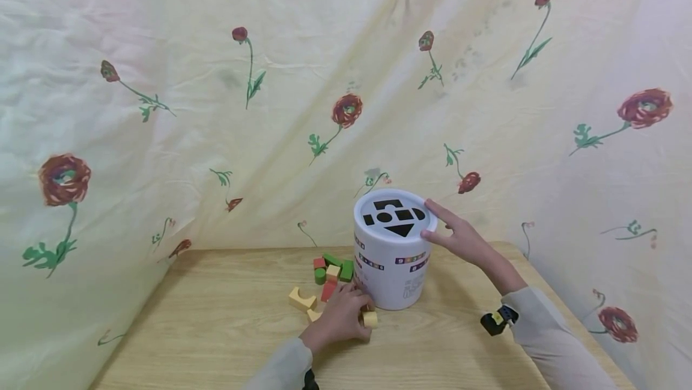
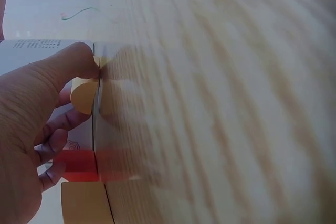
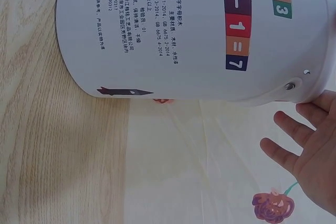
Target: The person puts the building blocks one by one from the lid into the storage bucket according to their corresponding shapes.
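Observation:
My left hand [image 1: 342,315] is low on the wooden table, in front of a white bucket [image 1: 391,279]. Its thumb and fingers pinch a small yellow rounded block [image 1: 370,319], whose curved end [image 2: 83,98] shows in the left wrist view. My right hand [image 1: 459,237] touches the right rim of the bucket's lid [image 1: 367,202] with thumb and forefinger. In the right wrist view its other fingers [image 3: 283,153] are straight and spread. Black shaped holes mark the lid: an arch, a circle, a triangle and others. The bucket stands upright.
Left of the bucket lie several blocks: a green cylinder [image 1: 320,276], a green block [image 1: 346,271], a red block [image 1: 328,291] and a yellow arch [image 1: 301,300]. A flowered cloth [image 1: 281,155] hangs behind the table [image 1: 216,318].

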### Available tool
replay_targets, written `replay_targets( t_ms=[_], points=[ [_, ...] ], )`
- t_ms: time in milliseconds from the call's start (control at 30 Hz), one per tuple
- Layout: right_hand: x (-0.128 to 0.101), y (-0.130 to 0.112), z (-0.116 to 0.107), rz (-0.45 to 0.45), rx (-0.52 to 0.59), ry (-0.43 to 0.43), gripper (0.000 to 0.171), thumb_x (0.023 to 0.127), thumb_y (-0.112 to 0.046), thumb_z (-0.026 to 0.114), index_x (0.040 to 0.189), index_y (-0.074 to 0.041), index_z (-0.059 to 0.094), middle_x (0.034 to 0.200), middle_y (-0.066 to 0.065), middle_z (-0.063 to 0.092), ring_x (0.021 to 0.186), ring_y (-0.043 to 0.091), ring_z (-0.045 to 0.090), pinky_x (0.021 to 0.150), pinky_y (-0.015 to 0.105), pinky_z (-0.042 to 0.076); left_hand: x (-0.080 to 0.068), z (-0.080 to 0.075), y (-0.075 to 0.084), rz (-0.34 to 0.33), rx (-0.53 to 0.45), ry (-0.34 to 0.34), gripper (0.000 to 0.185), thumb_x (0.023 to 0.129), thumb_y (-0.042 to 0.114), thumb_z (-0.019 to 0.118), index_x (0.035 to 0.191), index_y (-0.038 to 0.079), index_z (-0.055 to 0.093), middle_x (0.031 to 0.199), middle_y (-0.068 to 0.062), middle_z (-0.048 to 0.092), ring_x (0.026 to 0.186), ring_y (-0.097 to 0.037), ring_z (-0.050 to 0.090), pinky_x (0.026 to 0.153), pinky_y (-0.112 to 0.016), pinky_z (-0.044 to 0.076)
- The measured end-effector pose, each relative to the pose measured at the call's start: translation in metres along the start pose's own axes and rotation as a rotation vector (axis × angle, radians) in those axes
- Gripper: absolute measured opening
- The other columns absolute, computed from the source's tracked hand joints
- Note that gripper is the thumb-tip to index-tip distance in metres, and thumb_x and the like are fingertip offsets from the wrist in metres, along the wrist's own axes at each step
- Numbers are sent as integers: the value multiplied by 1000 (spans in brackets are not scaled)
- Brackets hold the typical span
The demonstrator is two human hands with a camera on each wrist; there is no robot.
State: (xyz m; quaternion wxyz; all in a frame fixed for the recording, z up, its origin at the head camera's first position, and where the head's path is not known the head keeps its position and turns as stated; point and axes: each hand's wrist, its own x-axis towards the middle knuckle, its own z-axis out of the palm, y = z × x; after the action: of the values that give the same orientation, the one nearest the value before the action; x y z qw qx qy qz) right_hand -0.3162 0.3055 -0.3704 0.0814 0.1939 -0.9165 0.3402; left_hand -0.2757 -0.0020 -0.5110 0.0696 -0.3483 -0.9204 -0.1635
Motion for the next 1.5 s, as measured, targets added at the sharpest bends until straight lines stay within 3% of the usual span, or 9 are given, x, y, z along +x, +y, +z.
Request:
replay_targets(
  t_ms=[567,933,1200,1300,1400,1500],
  points=[
    [-2,3,-1,-6,-9,8,81,98,-39,67,162,-13,25,168,19,24,151,48,26,111,67,34,1,-2,0,22,-48,78,33,69,36,85,97,24,73,98,13,69,100,-8,55,94,-33,47],
    [-2,4,-3,3,-1,-1,81,98,-39,66,163,-13,24,168,18,22,152,47,24,112,67,33,0,-9,-1,-39,-127,76,35,71,35,87,102,24,76,98,13,70,91,-5,49,90,-33,44],
    [3,4,4,-12,12,3,81,98,-41,66,163,-14,25,169,16,21,153,44,24,113,66,34,-4,-28,-11,-79,-206,138,34,74,36,86,104,21,78,101,12,74,94,-8,58,101,-43,47],
    [3,3,4,-9,13,5,82,97,-41,67,163,-14,24,169,16,21,153,44,24,113,66,34,-5,-40,-15,-98,-221,179,34,75,30,85,106,19,78,101,9,75,95,-13,61,96,-40,49],
    [2,4,3,-2,15,3,83,97,-41,67,163,-15,24,169,15,21,154,44,23,113,66,33,-4,-53,-19,-87,-226,243,32,74,25,86,104,16,79,98,4,77,92,-21,64,83,-32,49],
    [1,5,3,6,18,-1,83,97,-42,67,163,-16,23,170,15,20,154,43,23,113,66,33,-4,-66,-24,-105,-239,293,32,75,23,87,104,15,78,101,2,77,94,-21,66,81,-30,52]
  ],
)
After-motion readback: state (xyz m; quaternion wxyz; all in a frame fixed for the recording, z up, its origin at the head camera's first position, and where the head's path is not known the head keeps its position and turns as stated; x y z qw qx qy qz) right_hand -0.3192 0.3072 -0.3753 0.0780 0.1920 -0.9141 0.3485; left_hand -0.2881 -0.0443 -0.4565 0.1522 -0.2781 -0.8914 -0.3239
